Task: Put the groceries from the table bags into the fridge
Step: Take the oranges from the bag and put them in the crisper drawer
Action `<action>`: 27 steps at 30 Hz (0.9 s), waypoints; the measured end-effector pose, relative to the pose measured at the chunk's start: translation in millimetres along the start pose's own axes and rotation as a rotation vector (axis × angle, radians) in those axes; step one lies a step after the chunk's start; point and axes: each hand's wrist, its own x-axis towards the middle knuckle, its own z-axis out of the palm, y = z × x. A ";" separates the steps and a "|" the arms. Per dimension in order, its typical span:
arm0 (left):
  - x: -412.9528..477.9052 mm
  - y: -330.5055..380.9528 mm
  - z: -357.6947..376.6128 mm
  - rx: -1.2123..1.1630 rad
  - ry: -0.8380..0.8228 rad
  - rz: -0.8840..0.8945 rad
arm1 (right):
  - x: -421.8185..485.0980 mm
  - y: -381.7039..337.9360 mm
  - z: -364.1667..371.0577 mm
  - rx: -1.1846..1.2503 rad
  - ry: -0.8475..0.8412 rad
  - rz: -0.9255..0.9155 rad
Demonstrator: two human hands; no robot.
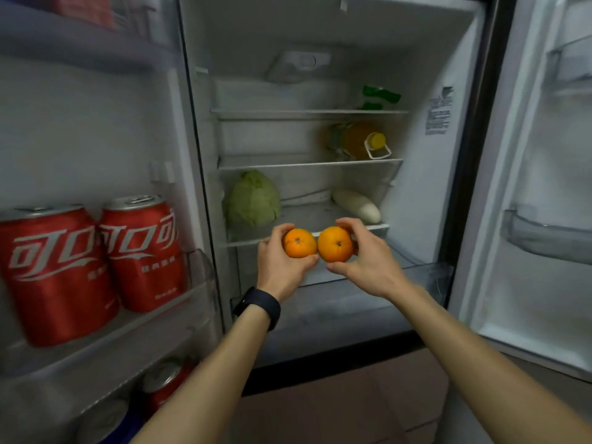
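Orange fruit fills each grip: your left hand (280,267) holds the first orange (299,243), your right hand (368,267) the second orange (334,244), neither shelved; cabbage (252,200) and bottle (355,141) already inside.

Two bright oranges (317,244), red white-lettered cans (93,264), pale green cabbage (252,199), white radish (356,206).

Your way in is the gap on the lower shelf (304,216) straight ahead at 12 o'clock: the cabbage (252,200) blocks its 10 o'clock side and the white radish (356,206) lies at 1 o'clock. The shelf above (272,164) is open on its left; a lying bottle (355,141) fills its right, at 1 o'clock. Cola cans (141,251) crowd the door rack (200,267) at 9 o'clock.
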 end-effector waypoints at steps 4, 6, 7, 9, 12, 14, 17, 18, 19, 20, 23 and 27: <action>49.6 -28.2 13.7 0.253 -0.081 -0.182 | 63.1 34.0 18.1 -0.167 -0.347 0.118; 69.6 -41.3 16.1 0.457 -0.173 -0.269 | 91.0 48.6 30.1 -0.332 -0.550 0.082; 77.8 -47.7 16.6 0.553 -0.224 -0.298 | 101.6 54.1 37.8 -0.395 -0.645 0.054; 93.2 -61.7 17.6 0.713 -0.335 -0.355 | 117.6 65.3 54.7 -0.485 -0.814 -0.013; 113.3 -81.7 16.2 0.835 -0.471 -0.427 | 134.3 82.5 81.2 -0.572 -1.044 -0.090; 123.9 -91.4 13.7 0.877 -0.525 -0.459 | 145.9 88.7 95.4 -0.602 -1.134 -0.123; 132.9 -103.1 12.3 0.895 -0.610 -0.455 | 158.7 93.6 113.0 -0.646 -1.119 -0.252; 134.0 -108.0 13.6 0.873 -0.628 -0.463 | 159.9 96.6 118.4 -0.631 -1.093 -0.273; 134.3 -113.7 15.9 0.854 -0.641 -0.471 | 159.1 100.9 124.2 -0.609 -1.078 -0.277; 133.3 -119.9 18.5 0.849 -0.654 -0.474 | 157.5 106.1 130.1 -0.594 -1.081 -0.268; 129.4 -137.8 26.6 0.956 -0.729 -0.480 | 154.2 122.4 143.6 -0.592 -1.109 -0.197; 128.5 -148.9 24.7 0.985 -0.758 -0.513 | 153.7 128.5 148.8 -0.552 -1.068 -0.240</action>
